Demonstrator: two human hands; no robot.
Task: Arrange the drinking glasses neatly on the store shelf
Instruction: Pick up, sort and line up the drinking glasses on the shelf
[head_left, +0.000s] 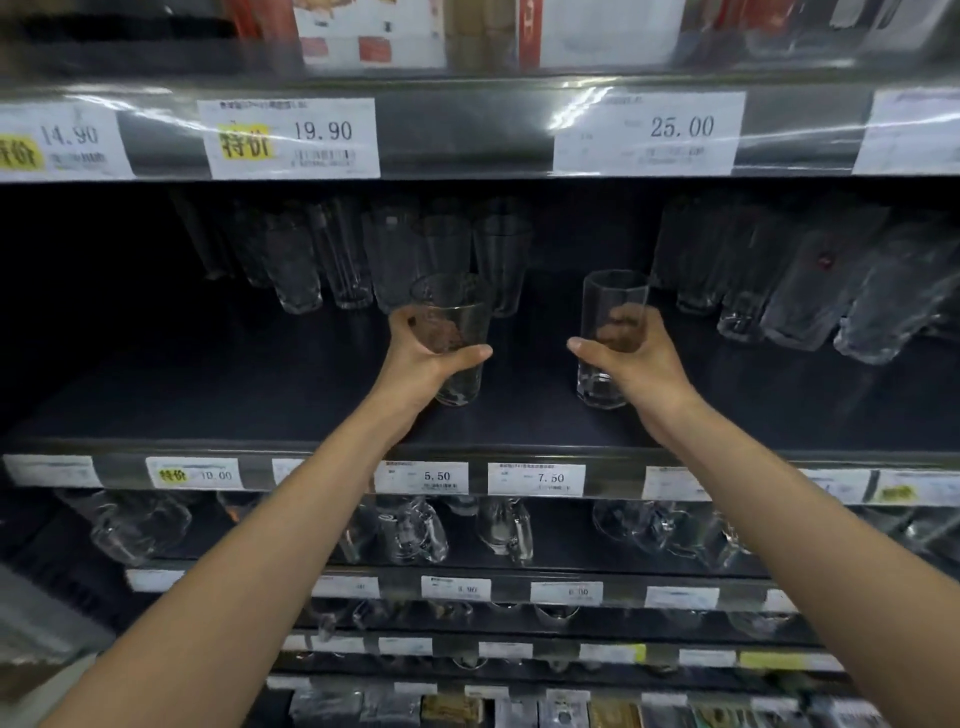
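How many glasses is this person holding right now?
2. A tapered glass sits in the left grip, a straight-sided glass in the right grip, both at the dark shelf. Nothing else is held.

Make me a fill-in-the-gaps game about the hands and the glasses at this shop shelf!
The person holds ____ glasses, one in the left hand and one in the right hand.
The tapered glass is in the ____ hand, the straight glass in the other.
The price tag just right of the 5.50 tag reads ____.
Missing words: two; left; 7.50
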